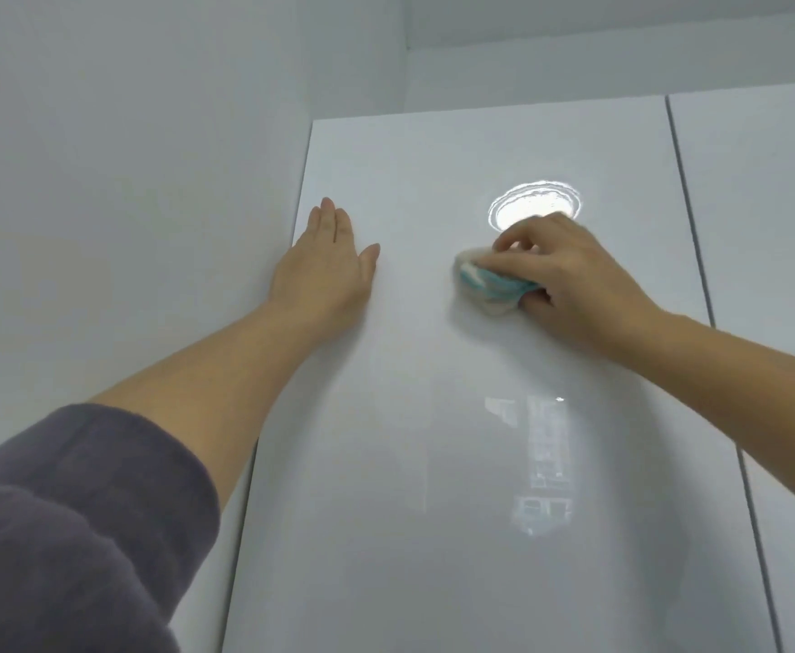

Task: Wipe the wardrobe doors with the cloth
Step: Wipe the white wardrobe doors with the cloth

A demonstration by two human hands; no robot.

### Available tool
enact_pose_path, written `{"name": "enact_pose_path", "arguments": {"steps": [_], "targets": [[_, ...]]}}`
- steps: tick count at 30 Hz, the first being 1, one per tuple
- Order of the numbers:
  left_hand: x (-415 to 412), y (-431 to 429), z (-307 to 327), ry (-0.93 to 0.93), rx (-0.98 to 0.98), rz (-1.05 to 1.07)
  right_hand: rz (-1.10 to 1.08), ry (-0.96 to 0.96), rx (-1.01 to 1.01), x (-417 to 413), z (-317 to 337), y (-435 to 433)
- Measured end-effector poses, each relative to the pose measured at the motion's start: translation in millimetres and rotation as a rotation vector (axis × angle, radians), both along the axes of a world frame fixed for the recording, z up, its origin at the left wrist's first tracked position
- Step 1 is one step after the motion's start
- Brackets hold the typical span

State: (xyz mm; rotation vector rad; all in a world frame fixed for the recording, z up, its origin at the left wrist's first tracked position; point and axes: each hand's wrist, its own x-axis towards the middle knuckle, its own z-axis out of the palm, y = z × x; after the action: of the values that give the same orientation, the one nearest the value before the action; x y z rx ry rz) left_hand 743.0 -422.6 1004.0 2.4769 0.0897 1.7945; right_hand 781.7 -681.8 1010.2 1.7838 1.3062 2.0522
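A glossy white wardrobe door (414, 417) fills the middle of the head view, seen from below. My right hand (569, 280) grips a bunched teal and white cloth (489, 287) and holds it against the upper part of this door. My left hand (329, 261) lies flat on the same door near its left edge, fingers straight and pointing up. A second white door (772, 285) adjoins on the right, past a thin dark gap.
A plain white wall (127, 181) runs along the left of the wardrobe. The ceiling (574, 21) is close above the door tops. A round lamp reflection (534, 207) shines on the door just above my right hand.
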Motion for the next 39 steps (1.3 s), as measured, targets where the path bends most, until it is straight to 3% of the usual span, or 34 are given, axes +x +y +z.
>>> {"name": "enact_pose_path", "arguments": {"steps": [4,9,12,14,19,21,27,30,32,36,39], "targets": [[4.0,0.3,-1.3,-0.024,-0.006,0.000,0.023,0.013,0.014,-1.3,-21.0,5.8],[6.8,-0.8,-2.7,-0.038,-0.017,-0.002,-0.023,0.006,-0.327,-6.6,-101.6,-12.1],[9.0,-4.6,-5.5,-0.047,-0.038,-0.006,-0.076,0.021,-0.433,-10.5,-99.0,-18.8],[10.6,-8.8,-6.6,-0.056,-0.064,-0.013,-0.087,0.032,-0.355,-8.9,-72.3,-21.5],[14.5,-11.6,-8.5,-0.061,-0.063,0.018,0.045,0.057,0.136,-2.6,-4.2,-40.2],[17.5,-10.2,-10.6,-0.077,-0.043,0.046,0.060,0.042,0.181,-0.5,-5.4,-37.7],[22.7,-10.7,-14.5,-0.112,-0.035,0.069,-0.037,0.048,-0.214,-1.6,-102.3,-52.3],[23.4,-9.3,-16.2,-0.127,-0.036,0.070,-0.085,0.037,-0.322,-5.8,-109.3,-61.7],[24.2,-10.5,-17.1,-0.131,-0.035,0.066,-0.103,0.046,-0.251,-4.7,-83.5,-64.1],[24.8,-11.6,-17.3,-0.128,-0.037,0.062,-0.014,0.019,0.114,1.3,-19.4,-83.6],[25.1,-12.2,-17.2,-0.134,-0.041,0.063,0.043,0.056,0.311,5.1,-6.8,-89.1]]}}
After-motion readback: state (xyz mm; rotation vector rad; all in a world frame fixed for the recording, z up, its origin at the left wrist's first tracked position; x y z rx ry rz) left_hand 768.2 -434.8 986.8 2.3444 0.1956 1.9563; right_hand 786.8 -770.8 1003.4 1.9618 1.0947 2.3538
